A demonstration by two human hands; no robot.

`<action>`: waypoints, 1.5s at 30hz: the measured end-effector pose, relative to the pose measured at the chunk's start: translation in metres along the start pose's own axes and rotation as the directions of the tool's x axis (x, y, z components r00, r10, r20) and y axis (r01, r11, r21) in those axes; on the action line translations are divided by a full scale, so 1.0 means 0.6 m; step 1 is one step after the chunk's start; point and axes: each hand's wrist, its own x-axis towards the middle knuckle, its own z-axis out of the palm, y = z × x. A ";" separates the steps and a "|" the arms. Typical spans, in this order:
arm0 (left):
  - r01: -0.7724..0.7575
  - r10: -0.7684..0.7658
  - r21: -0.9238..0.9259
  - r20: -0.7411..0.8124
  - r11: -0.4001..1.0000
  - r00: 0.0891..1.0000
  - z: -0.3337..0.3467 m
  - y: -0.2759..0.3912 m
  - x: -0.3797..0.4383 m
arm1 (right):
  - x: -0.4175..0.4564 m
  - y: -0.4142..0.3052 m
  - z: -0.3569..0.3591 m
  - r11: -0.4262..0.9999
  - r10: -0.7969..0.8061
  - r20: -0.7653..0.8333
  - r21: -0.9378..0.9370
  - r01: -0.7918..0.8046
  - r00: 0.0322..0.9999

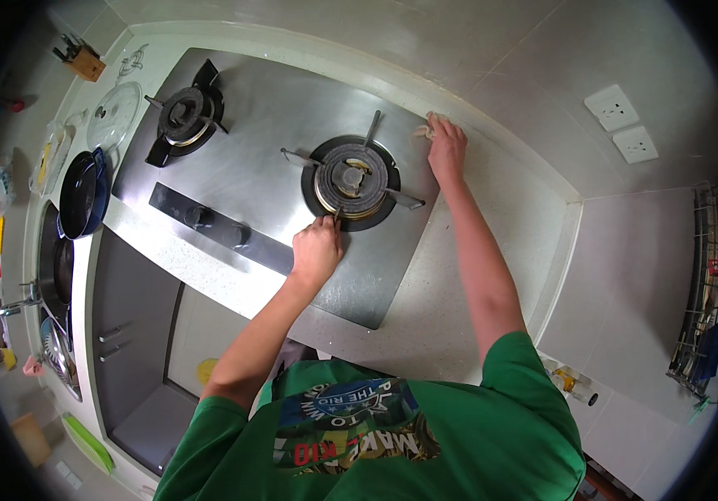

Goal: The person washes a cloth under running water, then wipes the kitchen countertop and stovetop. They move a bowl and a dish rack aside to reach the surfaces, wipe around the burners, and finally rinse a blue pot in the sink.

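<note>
A stainless steel gas hob (259,100) lies in front of me, set in a pale speckled countertop. My left hand (318,249) pinches the near prong of the pan support (405,198) on the right burner (351,178). At the hob's far right corner, my right hand (448,149) presses down with a light-coloured cloth (423,131) bunched under its fingers. Most of that cloth is hidden by the hand. The left burner (182,116) carries its own pan support. Two dark knobs sit on the black control panel (215,227), left of my left forearm.
On the left counter are a dark blue pan (80,194), a glass lid (115,116) and a wooden knife block (85,64). Beyond them is a sink with a faucet (21,305). Wall sockets (611,108) and a wire rack (697,282) are on the right.
</note>
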 end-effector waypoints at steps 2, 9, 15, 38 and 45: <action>0.017 -0.018 0.020 0.029 1.000 0.999 0.006 0.000 0.003 | -0.009 -0.016 0.005 0.977 0.128 -0.058 0.181 -0.115 0.990; 0.074 -0.072 -0.042 0.045 0.996 0.996 -0.004 -0.004 0.003 | -0.113 -0.028 -0.048 0.841 -0.036 0.148 0.538 -0.050 0.988; 0.015 0.017 -0.228 0.136 0.974 0.991 -0.088 -0.040 -0.017 | -0.080 -0.015 -0.105 0.996 -0.048 0.180 0.089 0.032 0.983; 0.012 0.019 -0.080 0.377 0.997 0.926 -0.072 -0.127 -0.040 | 0.380 -0.375 0.261 0.991 -0.130 0.421 0.065 0.113 0.898; -0.009 0.036 -0.074 0.372 0.997 0.928 -0.063 -0.134 -0.043 | 0.498 -0.590 0.399 0.923 -0.327 0.211 0.281 0.263 0.921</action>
